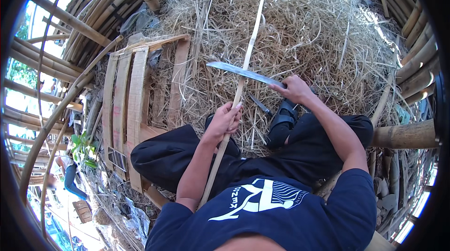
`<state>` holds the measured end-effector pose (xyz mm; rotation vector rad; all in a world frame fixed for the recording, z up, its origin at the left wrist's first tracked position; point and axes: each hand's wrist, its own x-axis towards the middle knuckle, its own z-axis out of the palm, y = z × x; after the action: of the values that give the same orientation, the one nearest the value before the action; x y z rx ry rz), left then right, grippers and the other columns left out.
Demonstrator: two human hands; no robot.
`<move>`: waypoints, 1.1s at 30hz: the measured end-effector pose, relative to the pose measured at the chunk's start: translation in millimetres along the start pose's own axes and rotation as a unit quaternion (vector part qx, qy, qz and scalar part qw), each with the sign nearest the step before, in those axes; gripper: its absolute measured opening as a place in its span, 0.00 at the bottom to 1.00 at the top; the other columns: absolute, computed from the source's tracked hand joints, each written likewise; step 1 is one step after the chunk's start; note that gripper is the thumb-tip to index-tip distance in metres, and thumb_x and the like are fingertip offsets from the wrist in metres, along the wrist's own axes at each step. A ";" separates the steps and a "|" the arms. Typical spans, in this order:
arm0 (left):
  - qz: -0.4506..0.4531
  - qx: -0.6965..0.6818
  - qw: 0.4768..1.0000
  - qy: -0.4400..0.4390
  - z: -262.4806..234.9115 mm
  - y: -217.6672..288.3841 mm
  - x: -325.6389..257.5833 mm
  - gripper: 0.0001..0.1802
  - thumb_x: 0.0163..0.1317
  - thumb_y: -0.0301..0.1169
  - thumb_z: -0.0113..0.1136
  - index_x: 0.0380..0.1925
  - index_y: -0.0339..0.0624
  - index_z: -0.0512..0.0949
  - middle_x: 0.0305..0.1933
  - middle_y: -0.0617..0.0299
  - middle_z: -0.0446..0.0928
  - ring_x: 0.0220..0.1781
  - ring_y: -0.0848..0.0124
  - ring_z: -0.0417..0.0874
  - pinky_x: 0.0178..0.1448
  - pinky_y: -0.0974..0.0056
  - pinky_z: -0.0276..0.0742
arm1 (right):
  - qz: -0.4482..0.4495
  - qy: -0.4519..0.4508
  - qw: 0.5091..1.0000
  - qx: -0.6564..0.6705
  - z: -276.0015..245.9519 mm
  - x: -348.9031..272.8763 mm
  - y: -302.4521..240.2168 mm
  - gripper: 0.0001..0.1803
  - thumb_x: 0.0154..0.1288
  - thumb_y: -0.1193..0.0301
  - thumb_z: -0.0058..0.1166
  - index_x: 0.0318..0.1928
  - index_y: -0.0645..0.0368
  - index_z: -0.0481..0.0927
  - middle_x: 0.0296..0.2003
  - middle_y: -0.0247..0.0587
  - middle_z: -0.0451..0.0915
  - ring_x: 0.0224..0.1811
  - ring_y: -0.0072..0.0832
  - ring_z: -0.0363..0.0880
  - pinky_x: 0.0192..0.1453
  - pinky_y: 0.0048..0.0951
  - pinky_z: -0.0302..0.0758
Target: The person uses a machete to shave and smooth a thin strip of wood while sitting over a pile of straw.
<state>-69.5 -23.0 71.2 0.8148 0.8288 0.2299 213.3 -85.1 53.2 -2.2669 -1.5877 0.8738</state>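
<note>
A long, thin bamboo strip (253,35) runs from beside my left arm, between my legs, out over the pile ahead. My left hand (224,122) is closed round it near my knees. In my right hand (295,89) is the handle end of a long curved knife (241,71), its grip hidden by my fingers. The blade lies across the strip a little beyond my left hand, its tip pointing left. Below the blade, a smaller knife-like tool (259,103) rests on the shavings beside my sandalled foot (282,119).
Pale bamboo shavings (300,26) cover the ground ahead. A wooden slatted pallet (123,96) stands at my left, with a phone-like dark panel (117,158) on it. Bamboo poles (51,61) line both sides; one thick pole (405,134) juts in at right. Another person (70,176) is far left.
</note>
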 end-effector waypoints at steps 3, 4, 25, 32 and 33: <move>0.060 0.065 0.992 0.094 -0.9 -8.9 5.6 0.14 0.69 0.33 0.56 0.45 0.36 0.69 0.24 0.65 0.72 0.11 0.82 0.68 0.12 0.76 0.58 | -0.006 -0.009 1.000 0.009 6.4 -3.0 -2.8 0.44 0.57 0.31 0.46 0.22 0.68 0.82 0.19 0.55 0.78 0.25 0.46 0.80 0.34 0.43 0.76; 0.074 0.066 0.990 0.101 -4.2 -10.3 7.4 0.14 0.66 0.31 0.60 0.45 0.35 0.69 0.26 0.62 0.74 0.13 0.79 0.73 0.12 0.75 0.65 | -0.002 -0.012 1.000 0.018 7.0 -3.2 -2.9 0.44 0.58 0.31 0.46 0.22 0.68 0.82 0.18 0.54 0.78 0.24 0.45 0.80 0.33 0.43 0.76; -0.018 0.297 0.953 0.050 -6.0 2.8 -4.3 0.24 0.64 0.47 0.62 0.43 0.37 0.71 0.27 0.64 0.76 0.25 0.77 0.80 0.27 0.73 0.76 | 0.012 -0.021 1.000 0.017 11.7 -3.3 6.2 0.45 0.56 0.29 0.47 0.23 0.67 0.83 0.16 0.52 0.76 0.22 0.44 0.80 0.32 0.42 0.76; -0.060 0.410 0.907 0.075 1.8 3.7 -38.2 0.23 0.63 0.49 0.61 0.35 0.37 0.71 0.21 0.65 0.73 0.16 0.78 0.76 0.21 0.72 0.74 | 0.006 -0.031 0.999 0.017 6.0 -5.6 -0.7 0.46 0.57 0.29 0.44 0.27 0.67 0.84 0.17 0.53 0.77 0.25 0.44 0.81 0.34 0.42 0.77; -0.069 0.424 0.899 0.082 3.1 0.0 -41.6 0.24 0.63 0.49 0.61 0.34 0.37 0.71 0.19 0.65 0.72 0.14 0.78 0.75 0.18 0.72 0.72 | 0.006 -0.032 0.999 0.018 6.5 -5.4 0.0 0.46 0.57 0.29 0.44 0.27 0.67 0.84 0.17 0.53 0.77 0.25 0.44 0.81 0.34 0.42 0.77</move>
<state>-95.1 -44.7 96.0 1.5606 1.1595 -0.2215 208.2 -91.0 49.9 -2.2485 -1.5734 0.9786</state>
